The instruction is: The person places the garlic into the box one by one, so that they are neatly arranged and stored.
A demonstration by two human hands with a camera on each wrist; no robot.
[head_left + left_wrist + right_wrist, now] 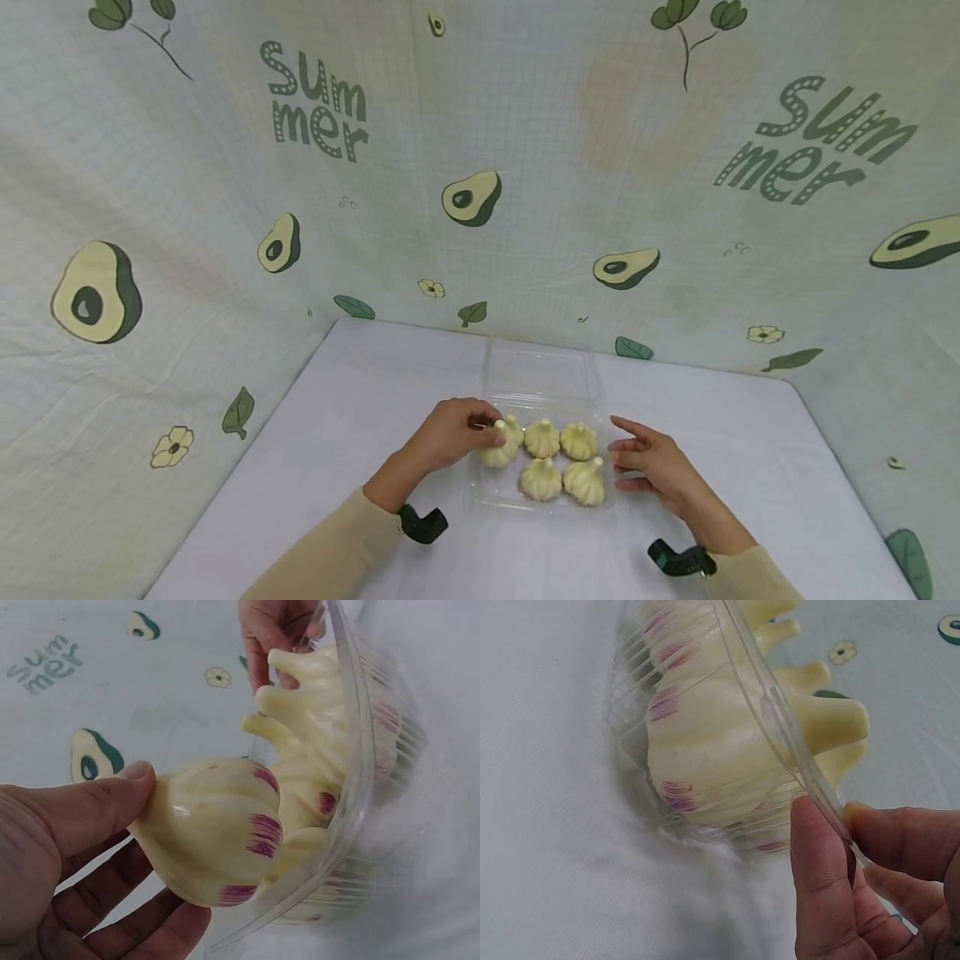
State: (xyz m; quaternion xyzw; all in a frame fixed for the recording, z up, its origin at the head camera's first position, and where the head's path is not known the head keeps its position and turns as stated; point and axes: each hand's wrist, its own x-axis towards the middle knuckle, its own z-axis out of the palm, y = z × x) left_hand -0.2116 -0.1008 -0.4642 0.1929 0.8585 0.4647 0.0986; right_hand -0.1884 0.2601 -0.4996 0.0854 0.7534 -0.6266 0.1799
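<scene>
My left hand (450,432) pinches a garlic bulb (210,832) by its stem end, thumb on one side and fingers on the other. The bulb is cream with purple streaks at its base, and in the head view it sits at the left side of a clear plastic container (517,506). Several similar garlic bulbs (542,479) lie in the container, stems upward. On the container's right side, my right hand (654,463) pinches the thin clear rim (815,780) between thumb and fingers. Whether the held bulb touches the container's bottom is hard to tell.
Behind the bulbs, the container's clear lid (540,375) lies folded back. A white tabletop (360,383) spreads around it. Cloth walls (540,150) printed with avocados and leaves rise at the back and sides.
</scene>
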